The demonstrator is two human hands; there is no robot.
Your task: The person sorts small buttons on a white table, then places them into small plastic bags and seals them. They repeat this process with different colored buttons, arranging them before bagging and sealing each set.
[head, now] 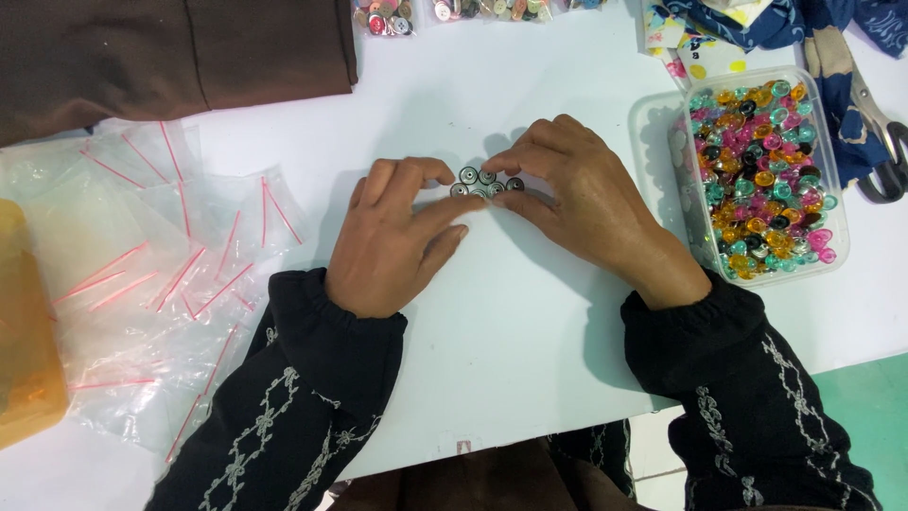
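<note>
Right now a small cluster of dark round buttons [484,183] lies flat on the white table [530,331], between my two hands, so I can keep them bunched and see each face. My left hand [397,237] rests on the table with thumb and forefinger curled toward the cluster's left edge; my right hand [586,203] closes in from the other side, fingertips touching the buttons' right edge. Neither hand grips anything; both are loosely cupped, penning the buttons in rather than pinching, though I cannot quite tell whether one button is nipped under my right forefinger. Just beyond my right wrist stands a clear plastic tub [837,227] heaped with coloured buttons. To my left lie small clear zip bags [170,274] with red seals, spread within reach. Scissors [880,142] rest at the far right on blue patterned cloth [842,85].
</note>
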